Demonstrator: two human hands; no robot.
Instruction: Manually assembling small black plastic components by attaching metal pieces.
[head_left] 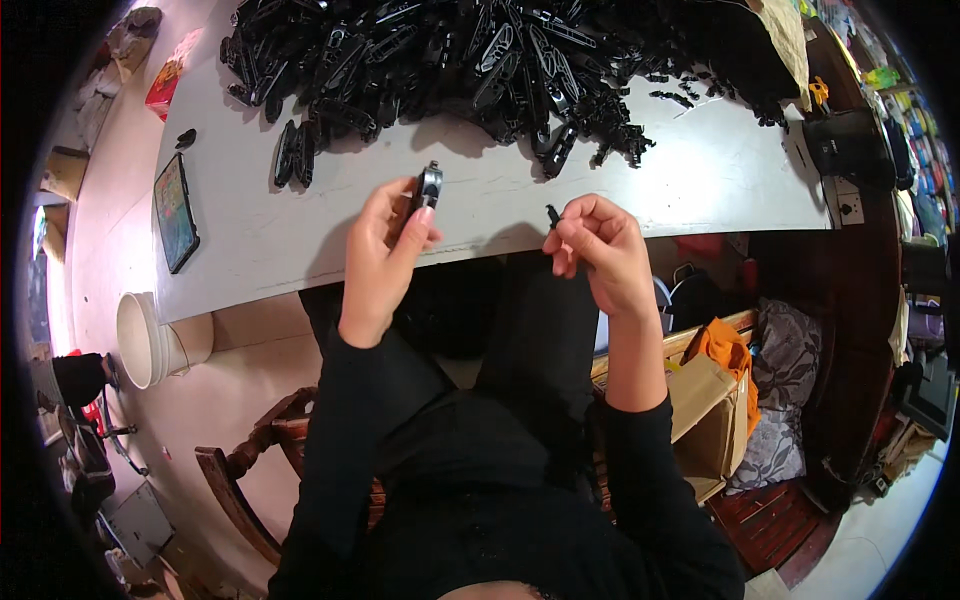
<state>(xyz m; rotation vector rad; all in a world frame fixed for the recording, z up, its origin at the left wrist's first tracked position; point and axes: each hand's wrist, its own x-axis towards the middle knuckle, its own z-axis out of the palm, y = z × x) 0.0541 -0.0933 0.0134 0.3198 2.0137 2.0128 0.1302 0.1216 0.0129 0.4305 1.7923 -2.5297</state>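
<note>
My left hand (375, 255) is closed around a long black plastic piece (430, 184), held upright over the table's front edge with a small metallic bit at its top end. To the right, my right hand (608, 255) pinches a small black plastic part (553, 215) between thumb and fingertips. The two pieces are apart. Beyond my hands, a large heap of long black plastic pieces (370, 60) covers the back of the white table (260, 240). Small black plastic parts (625, 140) lie loosely at the heap's right side.
A phone (177, 215) lies at the table's left edge, with a small black object (186, 138) behind it. Below stands a cream bucket (140, 340). A wooden chair (240, 480) is at lower left; a cardboard box (715, 420) and grey cushions (790, 350) are at right.
</note>
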